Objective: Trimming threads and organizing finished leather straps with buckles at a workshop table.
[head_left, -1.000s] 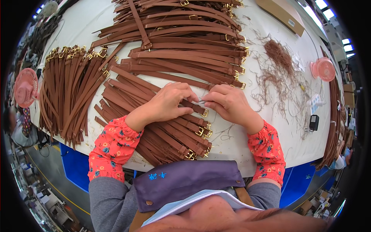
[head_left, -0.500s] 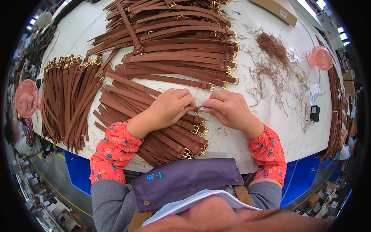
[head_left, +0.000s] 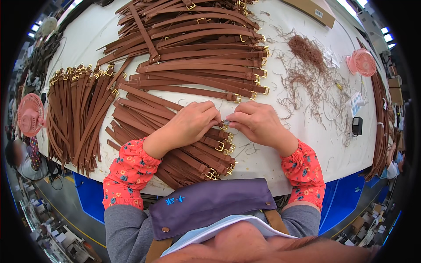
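Note:
My left hand [head_left: 189, 122] pinches the buckle end of a brown belt, whose small gold buckle [head_left: 225, 127] shows between my hands. My right hand [head_left: 262, 124] is closed on a small silvery tool [head_left: 226, 122] at that same end; fingers hide most of it, so its kind is unclear. Below my left hand and forearm lies a fanned pile of brown belts [head_left: 182, 153], gold buckles toward the right. Part of the held belt is lost among them.
A large belt stack [head_left: 193, 57] lies beyond my hands, and another bunch [head_left: 79, 116] at the left. Brown thread scraps [head_left: 307, 52] litter the right side. Pink fans [head_left: 363, 62] stand on both sides. A black adapter [head_left: 357, 126] and a cardboard box [head_left: 312, 12] are at the right.
The whole view has shifted slightly. Both hands stay together at the buckle end with almost the same grip.

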`<state>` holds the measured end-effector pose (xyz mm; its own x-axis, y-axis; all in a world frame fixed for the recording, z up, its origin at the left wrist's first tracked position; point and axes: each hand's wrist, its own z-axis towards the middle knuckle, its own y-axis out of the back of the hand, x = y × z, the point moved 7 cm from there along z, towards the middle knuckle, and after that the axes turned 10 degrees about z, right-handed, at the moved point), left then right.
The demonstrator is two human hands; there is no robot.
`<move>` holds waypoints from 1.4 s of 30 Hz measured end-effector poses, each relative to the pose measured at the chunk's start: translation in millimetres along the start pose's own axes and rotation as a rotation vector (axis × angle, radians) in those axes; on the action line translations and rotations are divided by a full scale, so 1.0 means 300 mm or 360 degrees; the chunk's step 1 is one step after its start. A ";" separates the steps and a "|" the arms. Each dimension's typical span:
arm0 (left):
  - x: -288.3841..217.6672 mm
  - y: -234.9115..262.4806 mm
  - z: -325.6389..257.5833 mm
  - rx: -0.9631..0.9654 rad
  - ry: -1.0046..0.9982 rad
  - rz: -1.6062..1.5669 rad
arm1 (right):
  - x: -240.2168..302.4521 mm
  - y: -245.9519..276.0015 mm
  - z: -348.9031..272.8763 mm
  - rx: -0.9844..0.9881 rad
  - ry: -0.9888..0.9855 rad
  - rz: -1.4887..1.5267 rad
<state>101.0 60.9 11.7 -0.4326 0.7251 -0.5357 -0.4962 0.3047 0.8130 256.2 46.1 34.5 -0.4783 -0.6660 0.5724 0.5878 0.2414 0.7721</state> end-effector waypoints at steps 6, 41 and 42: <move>0.005 -0.004 0.000 -0.0016 0.0057 -0.0024 | 0.004 -0.025 0.004 -0.0030 -0.0003 -0.0017; 0.030 0.054 -0.048 -0.0073 0.0206 -0.0067 | 0.025 -0.047 0.044 0.0033 0.0079 -0.0170; 0.031 0.051 -0.049 -0.0077 0.0210 -0.0067 | 0.025 -0.046 0.048 0.0022 0.0080 -0.0182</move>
<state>78.4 63.2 16.1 -0.5041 0.6240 -0.5971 -0.5501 0.3010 0.7790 235.2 47.9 32.2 -0.5082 -0.7241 0.4663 0.5221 0.1716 0.8354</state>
